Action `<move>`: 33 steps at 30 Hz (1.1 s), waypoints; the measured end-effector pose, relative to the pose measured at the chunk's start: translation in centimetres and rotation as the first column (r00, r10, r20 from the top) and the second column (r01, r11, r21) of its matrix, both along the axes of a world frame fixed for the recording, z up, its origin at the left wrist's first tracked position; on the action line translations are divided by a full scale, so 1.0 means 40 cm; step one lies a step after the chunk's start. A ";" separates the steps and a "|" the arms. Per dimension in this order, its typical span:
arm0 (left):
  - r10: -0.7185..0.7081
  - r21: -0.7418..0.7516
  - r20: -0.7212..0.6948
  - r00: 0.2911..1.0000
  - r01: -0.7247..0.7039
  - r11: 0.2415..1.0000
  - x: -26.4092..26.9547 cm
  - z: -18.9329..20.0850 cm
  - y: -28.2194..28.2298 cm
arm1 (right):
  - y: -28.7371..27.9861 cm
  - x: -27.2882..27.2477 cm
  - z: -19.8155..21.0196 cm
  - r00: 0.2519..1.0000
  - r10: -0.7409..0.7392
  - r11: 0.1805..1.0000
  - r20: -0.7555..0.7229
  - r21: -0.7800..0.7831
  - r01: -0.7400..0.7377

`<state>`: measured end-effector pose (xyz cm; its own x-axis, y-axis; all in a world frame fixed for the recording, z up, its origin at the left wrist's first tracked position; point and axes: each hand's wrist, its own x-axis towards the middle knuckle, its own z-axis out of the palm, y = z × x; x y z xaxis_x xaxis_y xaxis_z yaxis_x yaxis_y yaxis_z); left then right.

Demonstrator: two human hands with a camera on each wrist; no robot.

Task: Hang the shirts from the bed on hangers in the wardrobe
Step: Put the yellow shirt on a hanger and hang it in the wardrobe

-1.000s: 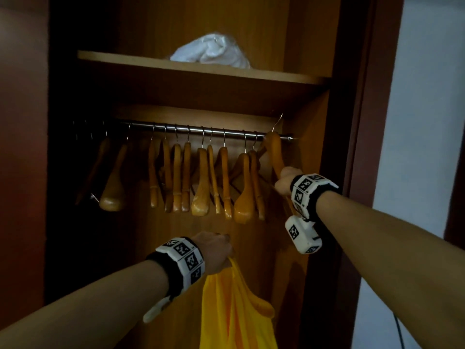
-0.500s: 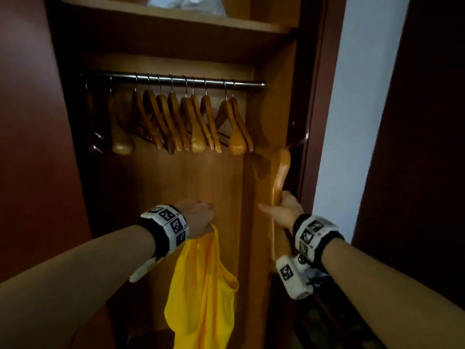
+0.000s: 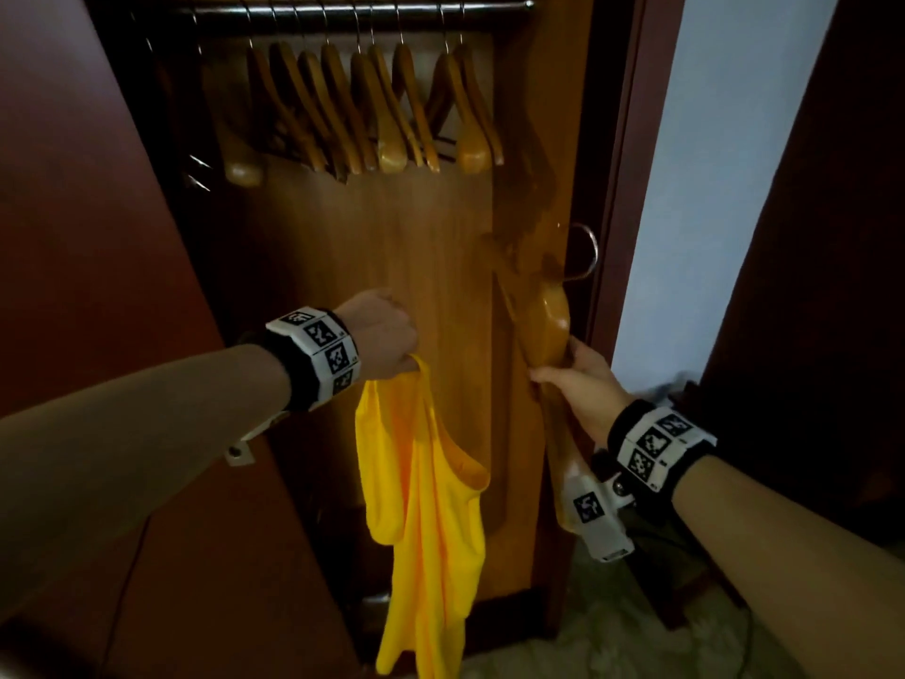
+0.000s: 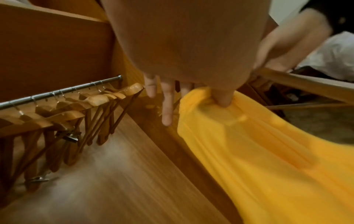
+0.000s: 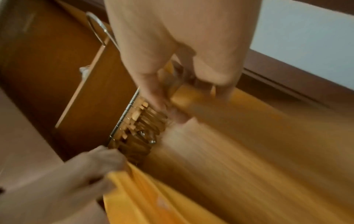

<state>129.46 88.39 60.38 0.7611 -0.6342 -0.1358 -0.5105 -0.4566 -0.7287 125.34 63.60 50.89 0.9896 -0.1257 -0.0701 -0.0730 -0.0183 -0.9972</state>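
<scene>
A yellow sleeveless shirt (image 3: 426, 521) hangs from my left hand (image 3: 387, 340), which grips its strap in front of the open wardrobe (image 3: 372, 267); the left wrist view shows the thumb pinching the yellow cloth (image 4: 249, 136) while other fingers (image 4: 167, 106) point straight. My right hand (image 3: 578, 384) grips a wooden hanger (image 3: 548, 330) held upright by the wardrobe's right wall, metal hook (image 3: 585, 252) on top. In the right wrist view the fingers curl round the blurred hanger (image 5: 191, 97). Several empty wooden hangers (image 3: 372, 105) hang on the rail (image 3: 352, 12).
The dark red wardrobe door (image 3: 83, 237) stands open on the left. A pale wall (image 3: 695, 164) lies to the right of the wardrobe frame, with a dark panel beyond. Patterned floor (image 3: 612, 639) shows below.
My right hand has taken the rightmost hanger off the rail and brought it down beside the wardrobe's right wall. The view has tilted downward. The left hand still holds the yellow shirt.
</scene>
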 end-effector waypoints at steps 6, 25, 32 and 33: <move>-0.003 0.199 0.072 0.997 -0.012 0.980 -0.022 -0.002 -0.051 | -0.021 0.019 0.012 0.975 -0.124 0.985 -0.182 0.093 0.143; 0.175 0.242 0.087 0.981 -0.192 0.951 -0.050 0.036 -0.140 | -0.032 -0.119 0.312 0.868 -0.099 0.760 0.487 0.600 -0.250; 0.215 0.200 0.074 0.974 -0.225 0.953 -0.083 0.048 -0.134 | 0.014 -0.112 0.255 0.899 -0.094 0.755 0.428 0.619 -0.216; 0.228 0.188 0.068 0.971 -0.237 0.953 -0.090 0.051 -0.136 | 0.016 -0.112 0.243 0.910 -0.084 0.746 0.406 0.632 -0.213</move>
<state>125.87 82.94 62.43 0.8926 -0.4037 -0.2008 -0.3717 -0.4067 -0.8345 120.87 64.24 60.60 0.9522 -0.1306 0.2760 0.2922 0.6518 -0.6999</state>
